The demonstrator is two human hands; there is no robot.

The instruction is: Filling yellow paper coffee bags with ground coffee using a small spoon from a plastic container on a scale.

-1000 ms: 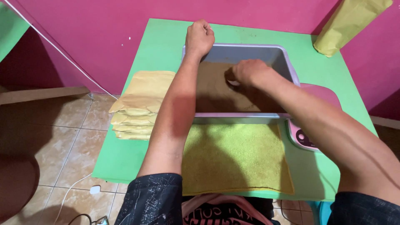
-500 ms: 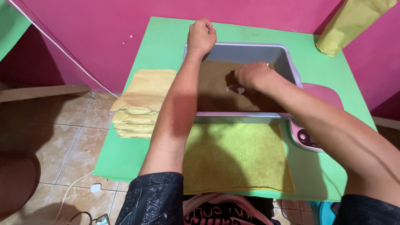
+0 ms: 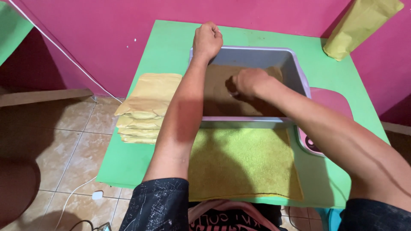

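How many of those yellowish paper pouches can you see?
About 5: roughly four in the stack of pouches on the table's left side, one standing pouch at the far right corner. More may be hidden in the stack.

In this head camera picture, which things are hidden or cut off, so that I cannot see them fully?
- What the right hand grips in the brown powder: covered by its own fingers.
- The pink scale: right forearm crosses it, front part hidden.
- The yellow paper bag: cut off by the top edge.
- Near wall of the grey tub: partly behind both arms.
- Left hand: fist on the tub's rim; contents unseen.
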